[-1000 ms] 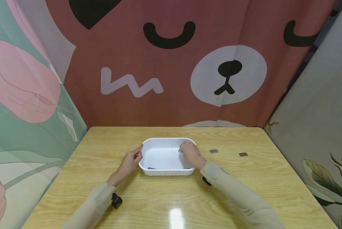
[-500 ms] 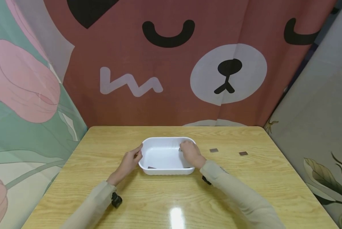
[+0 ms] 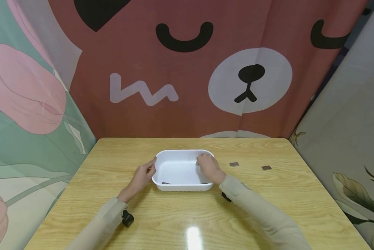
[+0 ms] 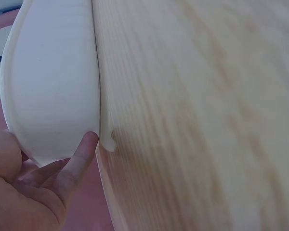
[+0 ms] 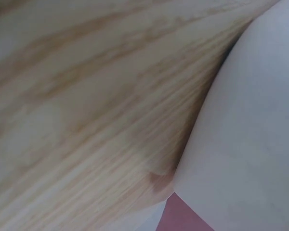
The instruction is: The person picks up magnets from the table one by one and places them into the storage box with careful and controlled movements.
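Note:
A white plastic basin with rounded corners sits on the table. My left hand grips its left end, the thumb at the rim; in the left wrist view an extended finger lies along the outer wall. Over the basin's right side, my right hand has curled fingers, with a small grey flat piece showing at the fingertips, mostly hidden by the hand. Inside the basin a dark flat piece lies by the near wall. The right wrist view shows the basin's outer wall but no fingers.
Two small flat rectangular pieces lie on the wooden table to the right: a greyish one and a browner one. A red-brown curtain with a bear print hangs behind the table's far edge.

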Action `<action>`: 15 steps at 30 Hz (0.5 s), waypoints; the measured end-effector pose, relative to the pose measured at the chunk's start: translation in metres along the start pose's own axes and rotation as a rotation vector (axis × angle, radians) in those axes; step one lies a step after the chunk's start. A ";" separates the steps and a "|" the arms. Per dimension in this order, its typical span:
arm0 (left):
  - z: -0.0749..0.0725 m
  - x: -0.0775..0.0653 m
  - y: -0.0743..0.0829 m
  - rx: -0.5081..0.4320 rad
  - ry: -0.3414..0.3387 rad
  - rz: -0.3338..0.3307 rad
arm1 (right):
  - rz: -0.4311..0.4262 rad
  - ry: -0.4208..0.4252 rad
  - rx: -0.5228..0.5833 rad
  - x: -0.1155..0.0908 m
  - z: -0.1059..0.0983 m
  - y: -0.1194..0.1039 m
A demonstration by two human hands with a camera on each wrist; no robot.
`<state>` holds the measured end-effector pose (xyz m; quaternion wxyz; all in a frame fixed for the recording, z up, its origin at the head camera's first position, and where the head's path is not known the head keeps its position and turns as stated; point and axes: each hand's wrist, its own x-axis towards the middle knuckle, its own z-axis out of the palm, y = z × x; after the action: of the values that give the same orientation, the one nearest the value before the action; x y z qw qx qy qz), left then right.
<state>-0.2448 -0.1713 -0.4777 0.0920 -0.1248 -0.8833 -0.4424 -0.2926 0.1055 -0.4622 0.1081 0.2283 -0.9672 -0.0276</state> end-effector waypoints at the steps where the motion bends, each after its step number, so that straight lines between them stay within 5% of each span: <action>1: 0.000 0.000 0.000 0.002 0.001 -0.001 | -0.003 0.004 0.002 0.000 0.000 0.000; 15: 0.000 0.000 0.003 -0.011 -0.009 -0.012 | -0.018 0.080 0.048 0.000 -0.001 0.001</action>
<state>-0.2440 -0.1701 -0.4756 0.0846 -0.1222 -0.8821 -0.4470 -0.2931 0.1066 -0.4609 0.1408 0.2402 -0.9604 0.0040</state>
